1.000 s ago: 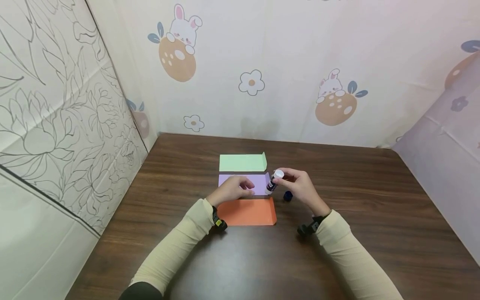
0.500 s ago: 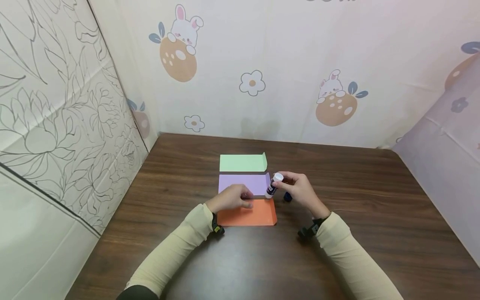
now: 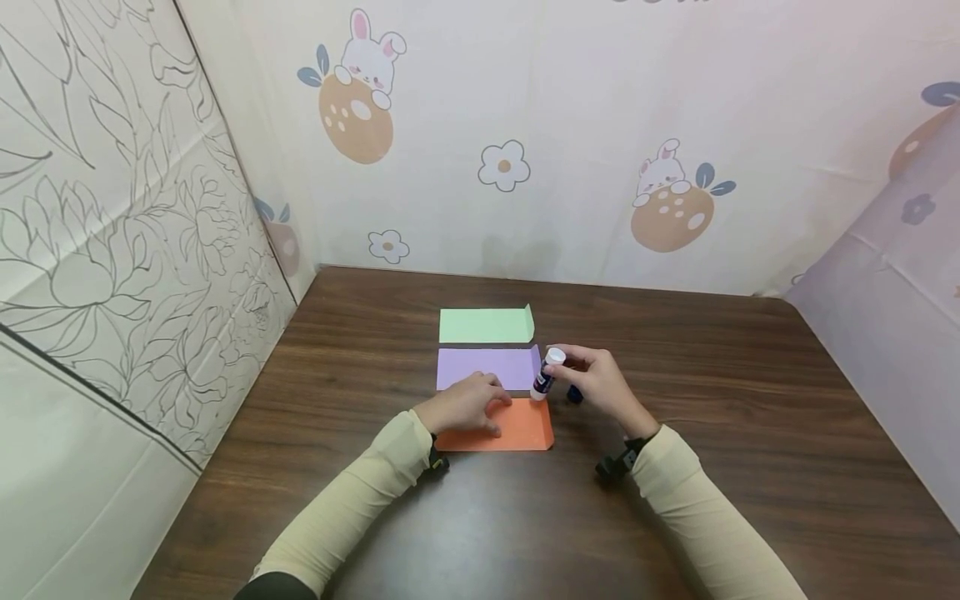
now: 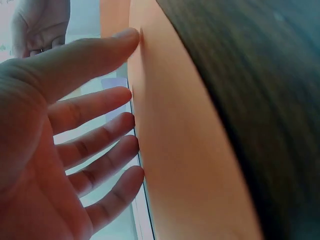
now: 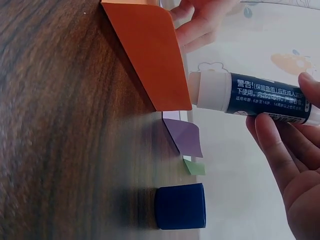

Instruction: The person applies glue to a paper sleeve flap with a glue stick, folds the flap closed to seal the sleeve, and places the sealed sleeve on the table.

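Note:
My right hand [image 3: 600, 382] holds an uncapped glue stick [image 5: 267, 99] tilted, its white tip pointing down. In the right wrist view, that tip is at the raised end flap of the orange paper [image 5: 150, 55]; whether it touches cannot be told. My left hand [image 3: 467, 405] rests its fingertips and thumb on the orange sheet, fingers spread and nearly straight, as the left wrist view shows. Behind it lies a purple paper [image 3: 480, 360] with a similar upturned flap on the right. Beside my right hand, the dark blue cap [image 5: 181, 206] stands on the table.
Farthest back is a light green paper [image 3: 483, 325], its right end folded up. All three sheets lie in a column on the dark wooden table [image 3: 750, 400]. A patterned cloth wall [image 3: 570, 225] borders the table's far edge, and a white flower-print panel [image 3: 135, 208] stands on the left.
My left hand has moved from the purple paper toward me onto the orange one. The glue stick has shifted slightly toward me, from the purple flap to the orange sheet's corner, still in my right hand.

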`<action>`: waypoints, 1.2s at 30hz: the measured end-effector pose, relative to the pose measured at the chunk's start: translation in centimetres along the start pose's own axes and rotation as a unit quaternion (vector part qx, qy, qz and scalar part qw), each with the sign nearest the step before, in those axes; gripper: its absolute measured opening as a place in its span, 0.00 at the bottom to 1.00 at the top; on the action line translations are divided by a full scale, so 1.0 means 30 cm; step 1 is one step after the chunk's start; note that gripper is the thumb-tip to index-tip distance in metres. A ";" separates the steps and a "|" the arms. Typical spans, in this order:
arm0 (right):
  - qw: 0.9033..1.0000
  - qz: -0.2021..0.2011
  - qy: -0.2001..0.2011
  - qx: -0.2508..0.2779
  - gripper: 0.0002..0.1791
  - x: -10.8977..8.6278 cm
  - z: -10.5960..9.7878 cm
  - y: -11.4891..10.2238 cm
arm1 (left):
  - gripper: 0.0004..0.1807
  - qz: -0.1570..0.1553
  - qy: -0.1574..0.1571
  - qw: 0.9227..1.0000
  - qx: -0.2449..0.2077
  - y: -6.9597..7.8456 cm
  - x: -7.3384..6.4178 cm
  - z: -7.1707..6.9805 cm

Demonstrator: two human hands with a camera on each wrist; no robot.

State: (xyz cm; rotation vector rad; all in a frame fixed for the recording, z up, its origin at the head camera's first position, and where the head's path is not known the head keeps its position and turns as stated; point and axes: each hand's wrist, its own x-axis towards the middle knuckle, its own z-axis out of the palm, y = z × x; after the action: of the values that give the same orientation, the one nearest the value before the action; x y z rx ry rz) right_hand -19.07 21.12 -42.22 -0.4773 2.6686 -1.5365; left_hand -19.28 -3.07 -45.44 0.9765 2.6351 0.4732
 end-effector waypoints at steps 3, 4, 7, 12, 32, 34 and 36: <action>1.000 0.003 -0.003 -0.001 0.21 0.002 0.001 0.002 | 0.25 0.004 0.001 1.000 0.009 0.003 -0.001 -0.001; 1.000 0.003 -0.003 -0.003 0.21 0.003 0.002 0.002 | 0.25 0.006 0.002 1.000 0.013 0.005 -0.002 -0.003; 1.000 0.002 -0.001 -0.007 0.19 0.005 0.003 0.001 | 0.24 0.012 0.007 1.000 0.028 0.008 -0.002 -0.006; 1.000 -0.004 0.000 -0.014 0.19 0.006 0.006 -0.003 | 0.24 0.028 0.020 0.998 0.049 0.010 0.003 -0.007; 0.996 -0.040 -0.078 -0.032 0.19 -0.015 0.039 0.003 | 0.21 0.047 -0.014 0.998 0.047 0.032 0.005 -0.016; 0.995 -0.042 -0.081 -0.033 0.19 -0.018 0.039 0.000 | 0.21 0.045 -0.016 0.998 0.045 0.033 0.007 -0.016; 0.995 -0.043 -0.085 -0.035 0.18 -0.021 0.039 -0.005 | 0.21 0.044 -0.016 0.998 0.043 0.034 0.007 -0.018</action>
State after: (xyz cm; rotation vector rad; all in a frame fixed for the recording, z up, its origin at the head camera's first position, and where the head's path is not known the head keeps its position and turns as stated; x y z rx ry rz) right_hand -18.25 20.24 -42.77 -0.7002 2.6087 -1.3578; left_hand -19.05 -2.31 -44.57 1.1208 2.6103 0.3630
